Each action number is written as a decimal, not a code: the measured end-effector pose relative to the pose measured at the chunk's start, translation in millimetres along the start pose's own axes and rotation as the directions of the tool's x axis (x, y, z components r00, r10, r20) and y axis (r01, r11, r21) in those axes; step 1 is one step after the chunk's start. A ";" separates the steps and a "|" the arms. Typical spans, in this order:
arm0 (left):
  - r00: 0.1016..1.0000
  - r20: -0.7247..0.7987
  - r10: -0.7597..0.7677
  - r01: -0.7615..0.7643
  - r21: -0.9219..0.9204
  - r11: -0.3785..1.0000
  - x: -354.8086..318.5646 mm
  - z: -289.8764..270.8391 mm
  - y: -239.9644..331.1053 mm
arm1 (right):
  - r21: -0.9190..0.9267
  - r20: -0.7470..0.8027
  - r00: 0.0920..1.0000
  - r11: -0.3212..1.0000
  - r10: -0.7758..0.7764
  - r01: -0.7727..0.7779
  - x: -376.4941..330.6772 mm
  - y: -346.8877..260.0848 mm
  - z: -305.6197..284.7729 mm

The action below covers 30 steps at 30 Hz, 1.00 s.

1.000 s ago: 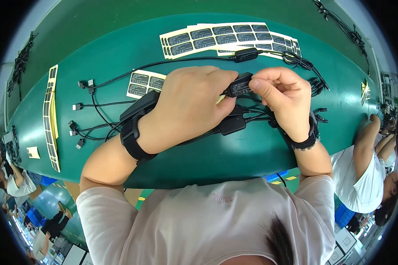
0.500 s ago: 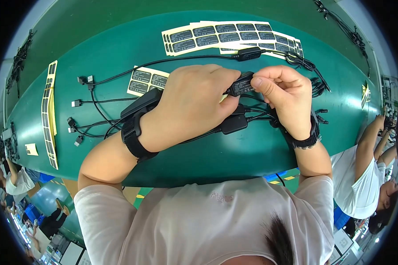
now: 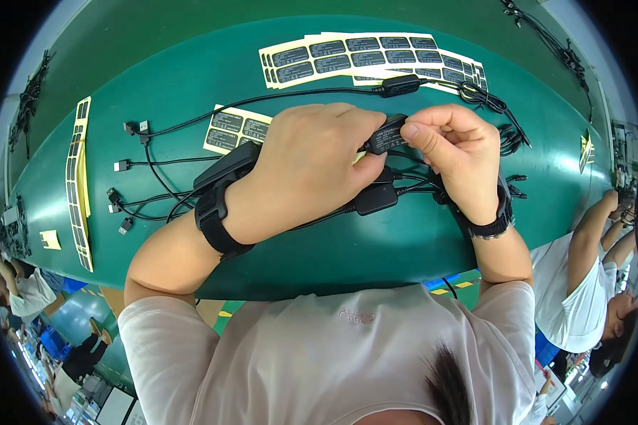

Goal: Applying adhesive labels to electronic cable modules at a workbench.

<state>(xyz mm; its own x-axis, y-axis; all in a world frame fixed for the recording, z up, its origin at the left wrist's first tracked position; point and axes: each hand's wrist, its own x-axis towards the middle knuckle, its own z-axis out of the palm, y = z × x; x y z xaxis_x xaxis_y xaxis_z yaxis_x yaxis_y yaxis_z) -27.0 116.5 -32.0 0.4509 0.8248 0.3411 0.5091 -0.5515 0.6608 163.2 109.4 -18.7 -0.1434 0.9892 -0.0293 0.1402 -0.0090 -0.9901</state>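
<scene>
Between my two hands is the small black inline box of a USB cable (image 3: 387, 136), with a dark printed label on its upper face. My left hand (image 3: 308, 152) grips the box's left end between thumb and fingers. At its right end, my right hand (image 3: 461, 145) pinches the label's edge or the box itself; the fingertips hide which. Under my hands lie more black USB cables with inline boxes (image 3: 377, 200), their plugs (image 3: 122, 166) pointing left. Another USB cable with its box (image 3: 400, 86) stretches across behind. Part of a label sheet (image 3: 227, 129) shows behind my left hand.
Overlapping label sheets (image 3: 347, 57) lie at the back of the green table (image 3: 298, 273). A banded stack of label strips (image 3: 78, 191) is at the left. Cable bundles (image 3: 546, 39) rest farther off. Co-workers sit at both sides, one at right in white (image 3: 571, 297).
My hands and the cable box are almost still. At the far left, a co-worker's arm has shifted.
</scene>
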 end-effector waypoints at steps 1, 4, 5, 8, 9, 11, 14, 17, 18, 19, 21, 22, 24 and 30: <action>1.000 -0.002 0.001 -0.001 -0.002 1.000 0.1 0.3 -0.1 | -0.008 -0.001 1.000 1.000 0.000 0.000 0.0 0.1 -0.2; 1.000 -0.005 0.002 -0.002 -0.005 1.000 0.2 0.9 -0.1 | -0.016 -0.001 1.000 1.000 -0.003 0.003 0.1 0.1 -0.3; 1.000 -0.003 -0.003 0.003 -0.004 1.000 0.1 1.0 0.1 | -0.017 0.000 1.000 1.000 -0.007 0.007 0.2 0.0 -0.2; 1.000 0.003 -0.012 0.012 -0.002 1.000 0.9 1.3 0.2 | -0.016 -0.004 1.000 1.000 -0.011 0.011 0.3 0.4 0.0; 1.000 0.007 -0.011 0.011 0.002 1.000 1.0 1.3 0.3 | -0.015 -0.008 1.000 1.000 -0.011 0.011 0.1 0.6 0.2; 1.000 0.014 -0.009 0.009 0.008 1.000 1.3 1.3 0.4 | -0.015 -0.014 1.000 1.000 -0.011 0.011 0.0 1.5 0.8; 1.000 0.002 0.009 -0.009 0.030 0.999 1.8 1.4 -0.2 | -0.071 -0.036 0.998 0.996 -0.058 0.055 -0.4 3.9 2.0; 1.000 -0.003 0.020 -0.020 0.027 0.999 1.9 2.9 -1.5 | -0.381 -0.004 0.966 0.894 -0.257 0.236 0.7 1.8 0.4; 1.000 -0.003 0.020 -0.020 0.013 1.000 1.9 3.5 -2.1 | -0.519 0.037 0.938 0.795 -0.346 0.314 1.2 1.0 -0.5; 1.000 -0.002 0.021 -0.021 -0.001 1.000 2.2 3.6 -2.3 | -0.520 0.033 0.938 0.795 -0.346 0.312 1.9 0.2 -1.7; 1.000 0.012 0.015 -0.015 -0.012 1.000 4.3 2.0 -2.4 | -0.573 0.075 0.890 0.711 -0.450 0.408 4.4 -1.1 -4.8; 1.000 0.023 0.006 -0.006 -0.023 1.000 5.7 1.1 -2.6 | -0.598 0.098 0.861 0.662 -0.499 0.451 5.6 -1.3 -6.7; 0.999 0.039 0.006 -0.004 -0.034 0.999 7.2 -0.2 -2.9 | -0.617 0.064 0.861 0.659 -0.504 0.431 8.0 -0.8 -12.0; 0.999 0.049 -0.018 0.020 -0.052 0.998 8.1 -4.1 0.1 | -0.581 -0.077 0.901 0.753 -0.428 0.308 11.1 -4.9 -29.3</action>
<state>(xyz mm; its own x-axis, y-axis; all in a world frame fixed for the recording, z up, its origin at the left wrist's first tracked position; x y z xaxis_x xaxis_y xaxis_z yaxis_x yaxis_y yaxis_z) -26.3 123.7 -26.5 0.4775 0.8273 0.2959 0.4792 -0.5275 0.7015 189.6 124.7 -10.1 -0.1138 0.9060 0.4076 0.6308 0.3829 -0.6749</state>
